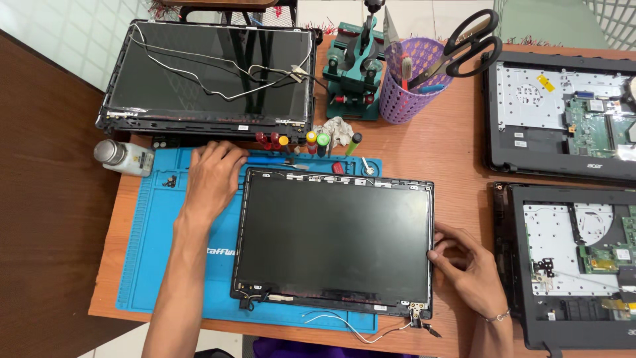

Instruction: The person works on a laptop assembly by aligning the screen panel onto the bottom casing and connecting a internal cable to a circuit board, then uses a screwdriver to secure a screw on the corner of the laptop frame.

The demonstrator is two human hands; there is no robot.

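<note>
Laptop screen panel (334, 240), dark, bare of its bezel, lies flat on a blue work mat (149, 255) atop a wooden table (447, 149), with hinges at its near corners and thin wires (351, 326) trailing off its near edge. Right hand (467, 265) rests at the panel's right edge, thumb and fingertips pinching the frame there; how firmly it grips is hard to make out. Left hand (213, 176) lies palm down on the mat just beside the panel's far left corner, fingers loosely curled over a blue-handled screwdriver (268, 160), whose shaft is partly hidden under them; whether they clasp it cannot be told. Second screen panel (209, 76), with loose cables across its glass, sits beyond the mat. Two opened laptop bases (563, 119) (576, 262) at the right are cut off by the frame edge. Purple mesh cup (411, 83) holds black scissors (467, 46); a green vise (354, 69) stands beside it. Small bottle (124, 157) lies at the mat's far left corner.
</note>
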